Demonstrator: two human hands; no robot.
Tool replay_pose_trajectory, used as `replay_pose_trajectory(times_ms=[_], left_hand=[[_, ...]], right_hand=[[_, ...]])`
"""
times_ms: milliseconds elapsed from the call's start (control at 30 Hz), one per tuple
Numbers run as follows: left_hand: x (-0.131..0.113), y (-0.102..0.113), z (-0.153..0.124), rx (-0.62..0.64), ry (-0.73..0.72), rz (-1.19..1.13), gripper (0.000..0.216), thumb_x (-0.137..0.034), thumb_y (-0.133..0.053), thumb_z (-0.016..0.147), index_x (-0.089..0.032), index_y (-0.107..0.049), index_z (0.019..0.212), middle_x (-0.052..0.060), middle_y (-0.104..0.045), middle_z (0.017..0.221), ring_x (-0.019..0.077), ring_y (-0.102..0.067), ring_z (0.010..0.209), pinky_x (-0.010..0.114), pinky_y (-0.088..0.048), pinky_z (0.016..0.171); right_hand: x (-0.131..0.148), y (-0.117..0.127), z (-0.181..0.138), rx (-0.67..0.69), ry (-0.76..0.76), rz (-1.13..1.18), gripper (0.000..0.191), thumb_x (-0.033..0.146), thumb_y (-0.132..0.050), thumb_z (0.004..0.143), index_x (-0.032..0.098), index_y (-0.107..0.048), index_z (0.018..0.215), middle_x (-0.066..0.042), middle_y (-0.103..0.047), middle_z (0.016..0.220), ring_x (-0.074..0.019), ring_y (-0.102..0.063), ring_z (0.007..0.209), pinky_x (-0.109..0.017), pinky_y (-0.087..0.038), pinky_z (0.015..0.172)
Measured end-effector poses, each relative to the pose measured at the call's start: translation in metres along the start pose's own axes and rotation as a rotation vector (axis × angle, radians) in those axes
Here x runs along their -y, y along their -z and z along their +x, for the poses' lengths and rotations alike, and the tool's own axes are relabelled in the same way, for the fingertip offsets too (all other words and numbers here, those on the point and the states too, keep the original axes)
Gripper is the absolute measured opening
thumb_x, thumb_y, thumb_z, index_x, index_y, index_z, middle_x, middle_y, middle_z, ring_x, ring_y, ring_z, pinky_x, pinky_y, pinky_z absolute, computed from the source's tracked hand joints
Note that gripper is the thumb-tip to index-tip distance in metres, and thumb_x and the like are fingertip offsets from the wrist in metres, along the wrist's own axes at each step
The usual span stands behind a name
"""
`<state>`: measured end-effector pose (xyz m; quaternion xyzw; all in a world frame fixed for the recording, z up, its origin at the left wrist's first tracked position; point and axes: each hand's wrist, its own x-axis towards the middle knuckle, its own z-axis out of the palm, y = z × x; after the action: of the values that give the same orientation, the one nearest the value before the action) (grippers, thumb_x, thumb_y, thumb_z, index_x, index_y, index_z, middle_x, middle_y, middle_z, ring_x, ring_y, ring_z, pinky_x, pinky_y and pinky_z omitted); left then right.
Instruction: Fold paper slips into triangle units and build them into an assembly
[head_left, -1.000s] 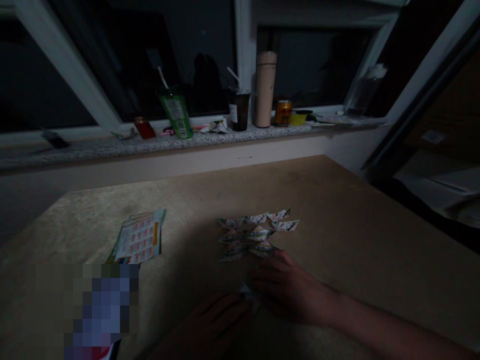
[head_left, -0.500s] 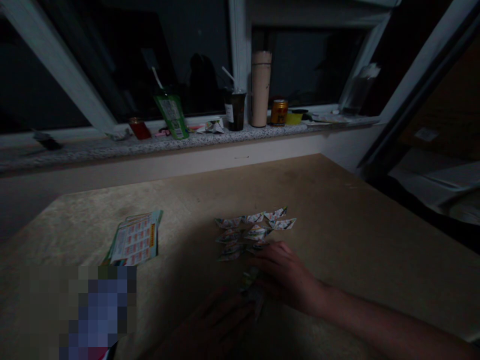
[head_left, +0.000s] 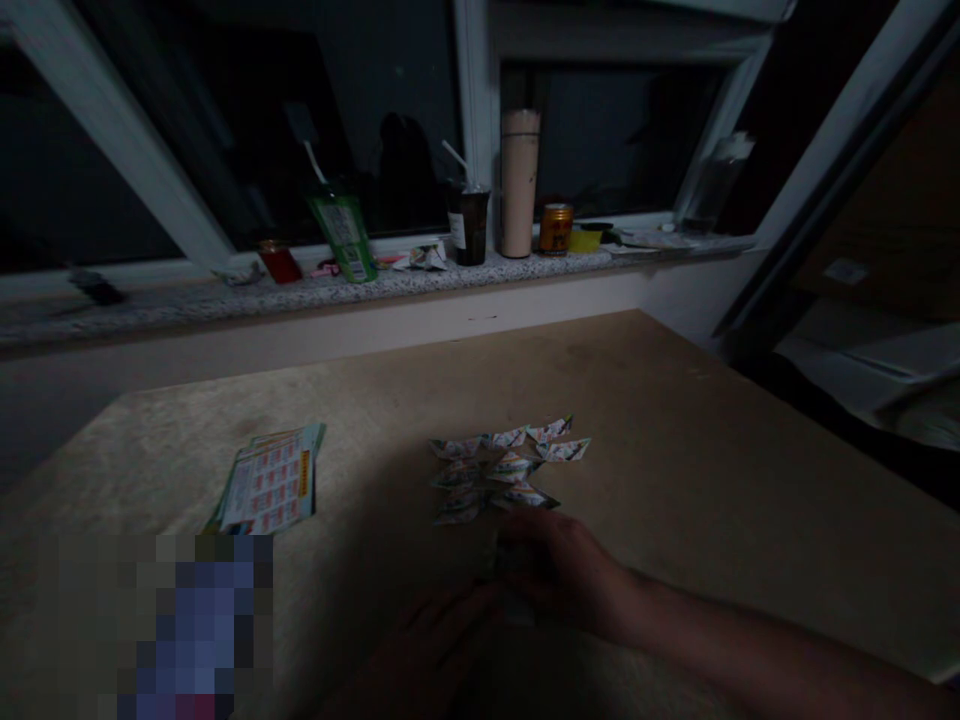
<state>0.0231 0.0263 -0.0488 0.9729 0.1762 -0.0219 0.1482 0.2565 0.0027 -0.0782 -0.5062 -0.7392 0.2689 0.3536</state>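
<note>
Low in the head view, my right hand (head_left: 566, 570) is curled over a small piece of paper (head_left: 516, 604), its fingers closed on it and hiding most of it. My left hand (head_left: 439, 640) lies in deep shadow beside the paper, fingers stretched out toward it, the tips at its left edge. Just beyond my hands, several small folded paper boats (head_left: 513, 467), white with coloured print, stand grouped in rough rows on the tan table (head_left: 675, 450). The nearest boat (head_left: 523, 495) is close to my right fingertips.
A stack of printed cards (head_left: 270, 485) lies on the left, above a blurred-out blue patch (head_left: 195, 620). On the granite windowsill (head_left: 420, 282) stand a green carton (head_left: 345, 235), a dark cup with a straw (head_left: 469, 230), a pink flask (head_left: 519, 185), and a gold can (head_left: 556, 230).
My right hand has drawn slightly down and nearer, uncovering the closest boat. My left hand has shifted a little toward the right hand, and the paper shows less.
</note>
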Motion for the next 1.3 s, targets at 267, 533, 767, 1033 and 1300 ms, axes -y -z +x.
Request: replay_pose_trajectory(times_ms=[267,533,767,1033,1300], left_hand=[[0.001,-0.005,-0.012,-0.133,0.092,-0.025,0.068,-0.014,-0.057,0.078,-0.023,-0.03,0.14,0.006,-0.05,0.139,0.0233,-0.053,0.119,0.033,-0.045,0.1],[0.009,0.0,-0.007,-0.14,0.014,0.192,0.052,-0.018,-0.06,0.08,-0.022,-0.048,0.13,0.003,-0.061,0.127,0.0224,-0.058,0.111,0.034,-0.048,0.095],[0.008,0.002,-0.005,-0.153,-0.049,0.27,0.053,-0.022,-0.065,0.079,-0.019,-0.049,0.129,0.005,-0.056,0.132,0.0247,-0.049,0.122,0.039,-0.04,0.103],[0.017,-0.009,-0.008,-0.17,-0.099,0.137,0.068,-0.026,-0.056,0.084,-0.018,-0.026,0.144,0.01,-0.048,0.139,0.0246,-0.046,0.125,0.036,-0.043,0.1],[0.006,0.012,-0.008,0.001,-0.03,0.079,0.059,-0.027,-0.054,0.088,-0.026,-0.03,0.142,0.006,-0.036,0.148,0.0255,-0.035,0.133,0.042,-0.035,0.106]], right_hand=[[0.0,0.008,0.001,0.136,0.2,-0.131,0.031,0.018,-0.063,0.079,0.019,-0.058,0.11,-0.005,-0.066,0.105,-0.0201,-0.059,0.096,-0.034,-0.044,0.083],[0.001,0.011,0.001,0.258,0.332,-0.263,0.037,0.034,-0.057,0.088,0.025,-0.055,0.123,-0.004,-0.06,0.121,-0.0218,-0.049,0.11,-0.039,-0.034,0.094],[0.008,0.019,0.003,0.316,0.367,-0.245,0.038,0.038,-0.056,0.087,0.025,-0.056,0.123,-0.005,-0.06,0.121,-0.0218,-0.048,0.112,-0.039,-0.031,0.096],[0.008,0.03,0.003,0.379,0.377,-0.192,0.044,0.029,-0.061,0.082,0.022,-0.054,0.124,-0.005,-0.06,0.123,-0.0203,-0.048,0.114,-0.036,-0.03,0.098],[0.006,0.042,0.006,0.407,0.378,-0.216,0.024,0.031,-0.061,0.084,0.018,-0.065,0.104,-0.005,-0.063,0.118,-0.0205,-0.049,0.115,-0.037,-0.03,0.099]])
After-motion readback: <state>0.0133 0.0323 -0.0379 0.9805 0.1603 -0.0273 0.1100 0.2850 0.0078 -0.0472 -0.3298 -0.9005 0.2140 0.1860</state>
